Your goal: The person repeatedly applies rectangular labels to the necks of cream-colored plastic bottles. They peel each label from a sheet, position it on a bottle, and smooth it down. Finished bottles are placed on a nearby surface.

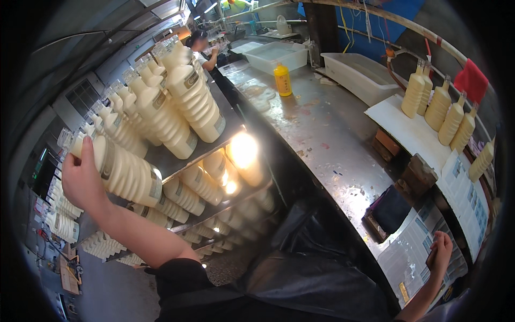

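Cream ribbed bottle (129, 173), left hand (83, 180) clamped on its top
Right hand (441, 251) near right, can't tell its grip tbh

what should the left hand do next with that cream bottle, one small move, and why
Probably firm up the grip of the left hand before shifting the cream bottle: the hand is up at its neck end, and other cream bottles stand crowded close by, so a swing might knock them.
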Motion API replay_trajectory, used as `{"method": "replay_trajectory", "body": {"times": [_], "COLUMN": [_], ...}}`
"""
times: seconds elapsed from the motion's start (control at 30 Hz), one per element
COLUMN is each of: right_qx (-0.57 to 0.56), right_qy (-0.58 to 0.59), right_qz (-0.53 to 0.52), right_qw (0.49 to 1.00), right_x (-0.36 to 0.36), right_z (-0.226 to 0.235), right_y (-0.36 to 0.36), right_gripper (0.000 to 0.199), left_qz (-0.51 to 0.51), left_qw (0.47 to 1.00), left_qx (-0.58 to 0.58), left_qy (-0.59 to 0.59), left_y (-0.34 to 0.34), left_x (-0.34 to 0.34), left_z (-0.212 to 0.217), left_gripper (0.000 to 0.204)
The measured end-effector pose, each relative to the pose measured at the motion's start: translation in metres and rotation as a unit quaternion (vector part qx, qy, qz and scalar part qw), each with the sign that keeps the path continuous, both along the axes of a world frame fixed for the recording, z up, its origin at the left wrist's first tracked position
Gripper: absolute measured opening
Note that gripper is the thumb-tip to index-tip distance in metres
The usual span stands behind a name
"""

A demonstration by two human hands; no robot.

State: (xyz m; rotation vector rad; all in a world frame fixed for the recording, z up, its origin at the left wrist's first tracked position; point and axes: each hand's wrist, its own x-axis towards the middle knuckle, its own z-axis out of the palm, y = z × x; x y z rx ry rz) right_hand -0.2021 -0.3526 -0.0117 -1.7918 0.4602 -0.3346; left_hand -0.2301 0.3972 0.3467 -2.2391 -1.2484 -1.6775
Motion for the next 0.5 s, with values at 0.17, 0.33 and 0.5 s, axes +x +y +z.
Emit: {"method": "replay_trajectory", "body": {"times": [0.17,0.33,0.5], "right_qx": [0.099,0.104,0.134], "right_qy": [-0.057,0.009,-0.006], "right_qz": [0.015,-0.01,-0.002], "right_qw": [0.993,0.994,0.991], "right_x": [0.018,0.03,0.073], "right_z": [-0.001,0.035,0.059], "right_y": [0.008,0.032,0.045], "right_gripper": [0.03,0.036,0.051], "left_qz": [0.002,-0.034,-0.122], "left_qw": [1.0,0.998,0.988], "left_qx": [-0.019,-0.016,-0.041], "left_qy": [0.017,0.05,0.081], "left_y": [0.059,0.103,0.153], "left_x": [0.022,0.059,0.104], "left_z": [0.003,-0.002,-0.01], "left_gripper": [0.057,0.061,0.064]}}
